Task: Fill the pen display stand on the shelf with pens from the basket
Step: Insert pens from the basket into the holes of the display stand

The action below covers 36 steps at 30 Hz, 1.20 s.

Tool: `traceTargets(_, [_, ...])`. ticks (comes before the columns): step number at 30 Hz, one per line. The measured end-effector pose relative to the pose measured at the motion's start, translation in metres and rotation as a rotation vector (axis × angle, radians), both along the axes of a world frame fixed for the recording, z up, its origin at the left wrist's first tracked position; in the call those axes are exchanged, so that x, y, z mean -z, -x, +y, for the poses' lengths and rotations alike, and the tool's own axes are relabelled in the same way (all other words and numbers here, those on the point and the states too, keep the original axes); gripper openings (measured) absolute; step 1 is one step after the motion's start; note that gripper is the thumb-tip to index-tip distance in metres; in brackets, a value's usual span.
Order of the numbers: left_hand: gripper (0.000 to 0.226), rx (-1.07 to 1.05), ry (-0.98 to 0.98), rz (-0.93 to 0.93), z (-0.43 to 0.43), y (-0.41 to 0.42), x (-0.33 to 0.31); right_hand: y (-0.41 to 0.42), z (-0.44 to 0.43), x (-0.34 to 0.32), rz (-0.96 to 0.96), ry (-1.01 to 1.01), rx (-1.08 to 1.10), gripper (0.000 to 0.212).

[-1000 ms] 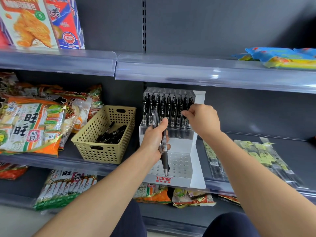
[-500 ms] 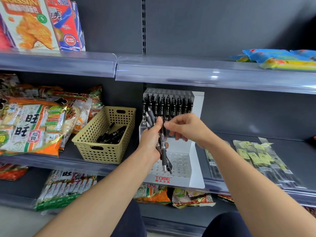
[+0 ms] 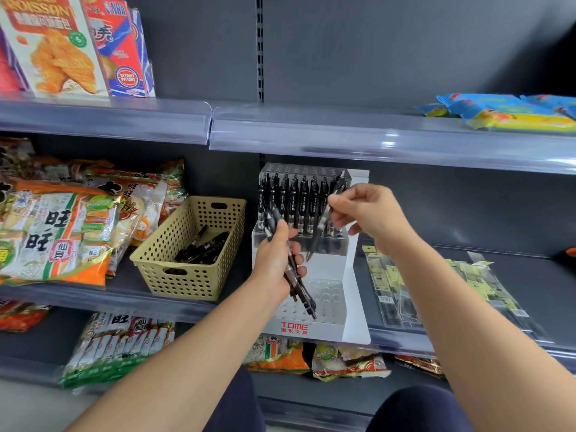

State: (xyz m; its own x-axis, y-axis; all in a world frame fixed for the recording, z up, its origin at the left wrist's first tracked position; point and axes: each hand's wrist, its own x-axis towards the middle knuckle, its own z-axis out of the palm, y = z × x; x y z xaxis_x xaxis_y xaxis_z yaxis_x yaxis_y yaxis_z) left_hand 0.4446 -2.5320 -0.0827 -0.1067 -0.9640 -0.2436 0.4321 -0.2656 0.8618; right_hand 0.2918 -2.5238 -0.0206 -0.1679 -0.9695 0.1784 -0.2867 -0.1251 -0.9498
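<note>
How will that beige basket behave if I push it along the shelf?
The basket is probably light: thin perforated plastic walls and only a few pens inside. It should stay stiff, since it holds its boxy shape. It likely slides easily on the smooth shelf, and the loose pens may roll inside.

A dark grey metal back panel [image 3: 405,57] fills the frame, split by a vertical slotted upright [image 3: 259,42]. Clear plastic price rails [image 3: 374,141] run along the front edge of the grey upper shelf [image 3: 311,112], catching a bright white reflection [image 3: 388,144] from light overhead. The grey middle shelf [image 3: 530,269] and the lower shelf [image 3: 40,341] sit beneath in deeper shade. A strip of pale floor [image 3: 21,410] shows at bottom left.
</note>
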Motion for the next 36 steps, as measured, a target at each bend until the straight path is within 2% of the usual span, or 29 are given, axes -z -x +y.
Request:
traceTargets(4, [0.023,0.026,-0.024,0.018,0.001,0.001,0.004,0.017,-0.009,0.001,0.173,0.170,0.322,0.018])
traceTargets(8, [0.022,0.028,-0.042,0.046,-0.001,0.002,0.004,0.020,-0.011,0.004,0.388,0.250,0.468,0.019])
traceTargets(19, [0.023,0.012,-0.037,0.057,-0.007,-0.002,0.004,0.015,-0.022,0.014,0.686,0.137,0.424,0.020])
traceTargets(27, [0.023,0.006,-0.047,0.063,-0.011,-0.002,0.004,0.014,-0.026,0.021,0.717,0.078,0.352,0.025])
traceTargets(36, [0.022,0.011,-0.059,0.074,-0.011,0.000,0.003,0.010,-0.027,0.024,0.761,-0.001,0.387,0.030])
